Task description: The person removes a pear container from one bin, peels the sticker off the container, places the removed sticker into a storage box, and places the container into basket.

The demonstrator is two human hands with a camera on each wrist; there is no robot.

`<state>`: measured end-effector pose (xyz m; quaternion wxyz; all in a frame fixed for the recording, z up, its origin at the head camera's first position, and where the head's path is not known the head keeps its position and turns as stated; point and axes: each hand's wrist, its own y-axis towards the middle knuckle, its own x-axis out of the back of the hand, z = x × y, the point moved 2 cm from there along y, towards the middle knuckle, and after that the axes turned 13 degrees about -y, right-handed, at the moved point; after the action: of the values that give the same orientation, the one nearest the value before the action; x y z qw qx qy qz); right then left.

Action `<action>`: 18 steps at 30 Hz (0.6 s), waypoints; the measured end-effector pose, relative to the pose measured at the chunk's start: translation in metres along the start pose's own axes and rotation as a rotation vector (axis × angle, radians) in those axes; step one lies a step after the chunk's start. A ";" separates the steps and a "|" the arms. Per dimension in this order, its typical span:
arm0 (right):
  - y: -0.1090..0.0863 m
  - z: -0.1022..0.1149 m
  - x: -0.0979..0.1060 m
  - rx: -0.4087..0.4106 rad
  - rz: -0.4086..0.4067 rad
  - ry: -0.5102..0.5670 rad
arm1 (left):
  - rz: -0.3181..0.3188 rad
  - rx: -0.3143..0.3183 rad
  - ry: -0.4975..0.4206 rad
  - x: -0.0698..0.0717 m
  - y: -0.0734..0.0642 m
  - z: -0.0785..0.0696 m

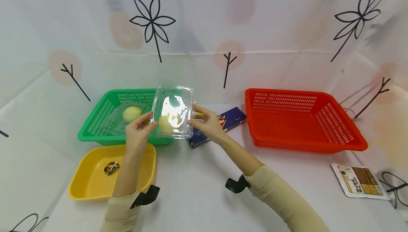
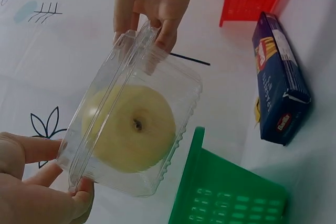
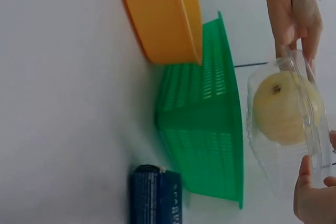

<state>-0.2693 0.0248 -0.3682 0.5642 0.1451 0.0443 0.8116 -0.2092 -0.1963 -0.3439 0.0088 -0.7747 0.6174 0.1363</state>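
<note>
A clear plastic clamshell box (image 1: 173, 104) hangs in the air in front of the green basket, held between both hands. Inside it lies a round, pale yellow apple (image 2: 131, 128), its brown-centred hollow showing in the left wrist view. My left hand (image 1: 138, 133) pinches the box's left edge between thumb and fingers. On the opposite edge, the thumb and fingers of my right hand (image 1: 208, 124) grip the rim. The lid and base meet along the flange (image 3: 307, 108) by the fingers. Another pale fruit (image 1: 132, 114) sits in clear plastic in the green basket (image 1: 92, 133).
A yellow bin (image 1: 86, 175) at front left holds a small dark metal item (image 1: 111, 168). Behind my right hand lies a blue spaghetti box (image 1: 234, 117). At the right stand a red basket (image 1: 287, 145) and, nearer the front, a flat white-and-brown packet (image 1: 360, 181).
</note>
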 end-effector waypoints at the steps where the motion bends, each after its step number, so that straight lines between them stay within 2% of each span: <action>1: 0.004 0.000 -0.003 -0.003 -0.006 -0.007 | -0.011 0.002 -0.013 0.002 0.003 0.000; 7: 0.023 -0.004 -0.020 -0.003 -0.061 -0.030 | -0.079 0.043 0.029 0.011 0.019 0.004; 11: 0.033 -0.003 -0.028 -0.001 -0.076 -0.060 | -0.156 0.055 0.043 0.015 0.030 0.009; 14: 0.040 -0.003 -0.035 -0.019 -0.044 -0.099 | -0.212 0.029 0.026 0.020 0.037 0.013; 18: 0.045 -0.003 -0.044 -0.056 0.047 -0.166 | -0.253 -0.006 0.005 0.029 0.044 0.017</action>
<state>-0.2968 -0.0326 -0.3684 0.5507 0.1971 -0.0285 0.8106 -0.2490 -0.2319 -0.3596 0.0221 -0.8469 0.5141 0.1343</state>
